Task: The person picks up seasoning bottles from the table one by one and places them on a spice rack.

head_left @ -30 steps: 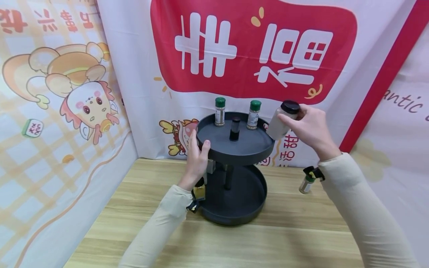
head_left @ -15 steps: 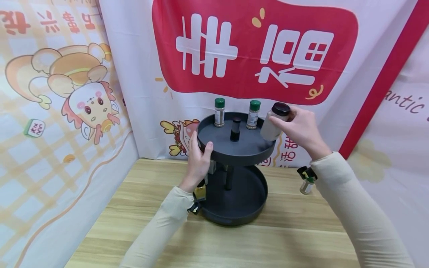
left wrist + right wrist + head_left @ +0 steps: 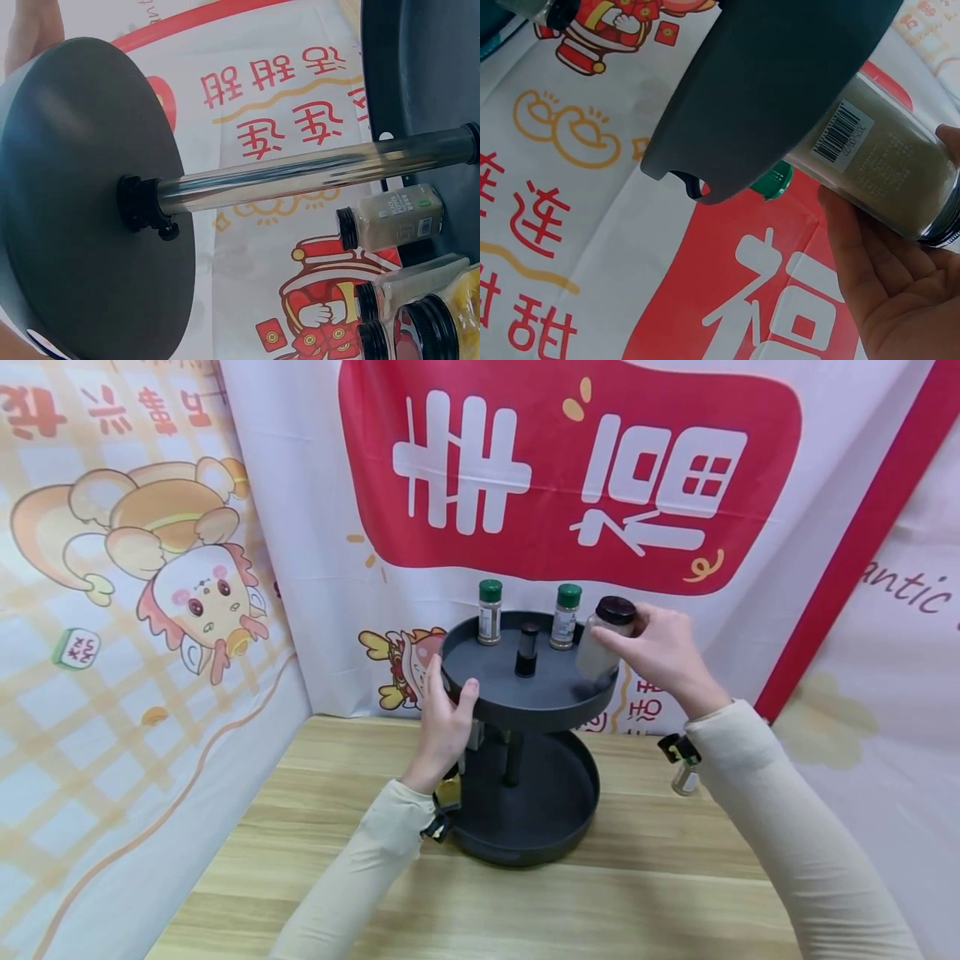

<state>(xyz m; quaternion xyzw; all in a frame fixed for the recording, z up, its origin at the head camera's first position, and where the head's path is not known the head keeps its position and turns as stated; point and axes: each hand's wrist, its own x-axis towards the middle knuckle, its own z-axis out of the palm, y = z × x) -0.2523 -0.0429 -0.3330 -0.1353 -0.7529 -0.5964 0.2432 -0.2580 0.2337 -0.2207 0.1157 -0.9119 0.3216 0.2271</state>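
A two-tier black turntable rack stands on the table, its upper tray (image 3: 540, 718) above a lower tray (image 3: 525, 852). My right hand (image 3: 663, 647) grips a clear spice jar (image 3: 597, 656) with a black lid and pale contents, tilted over the upper tray's right rim. The jar's barcode label (image 3: 843, 136) faces the right wrist camera. My left hand (image 3: 442, 727) rests against the upper tray's left rim, fingers fairly straight and thumb apart. Two green-capped spice bottles, one at the back left (image 3: 490, 614) and one at the back right (image 3: 566, 618), stand upright on the upper tray.
Several black-lidded jars, among them a pale one (image 3: 397, 217) and a yellow one (image 3: 466, 304), stand on the lower tray's left side. A metal post (image 3: 300, 172) joins the tiers. Another small bottle (image 3: 685, 778) stands on the table (image 3: 360, 893) at right, partly behind the wrist strap.
My right hand has moved left and slightly down with the spice jar, bringing it from beyond the rim to over the upper tray. My left hand has stayed at the rim.
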